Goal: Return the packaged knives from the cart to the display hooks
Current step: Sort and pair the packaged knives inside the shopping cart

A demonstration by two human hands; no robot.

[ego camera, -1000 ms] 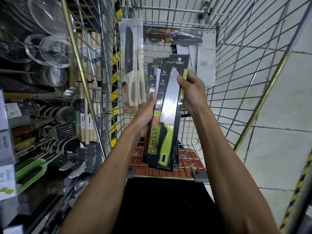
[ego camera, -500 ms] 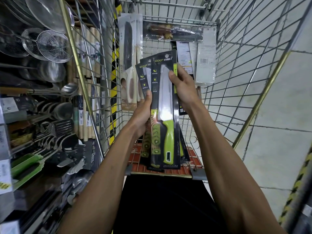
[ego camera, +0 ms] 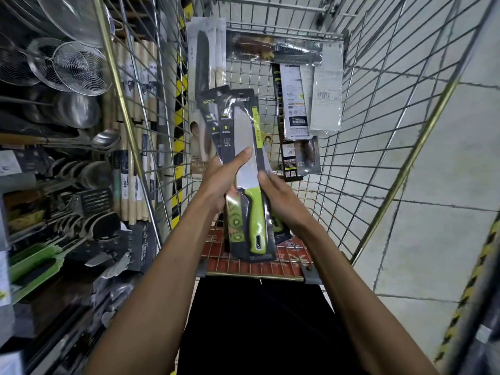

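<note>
1. Stack of green-handled packaged knives (ego camera: pixel 244 169) held upright above the cart (ego camera: pixel 378 109), near its handle end — black cards fanned at top.
2. Left hand (ego camera: pixel 220 180) grip closed on the stack's left edge, thumb flat across the front blade.
3. Right hand (ego camera: pixel 281 194) grip closed on the stack's right edge, beside the green handle.
4. More knife packs (ego camera: pixel 308 98) lean on the cart's far wall.
5. Utensil shelves (ego camera: pixel 62 125) left of the cart.

Knife packs (ego camera: pixel 244 169) in cart (ego camera: pixel 378 147), shelves (ego camera: pixel 54 158) left
</note>
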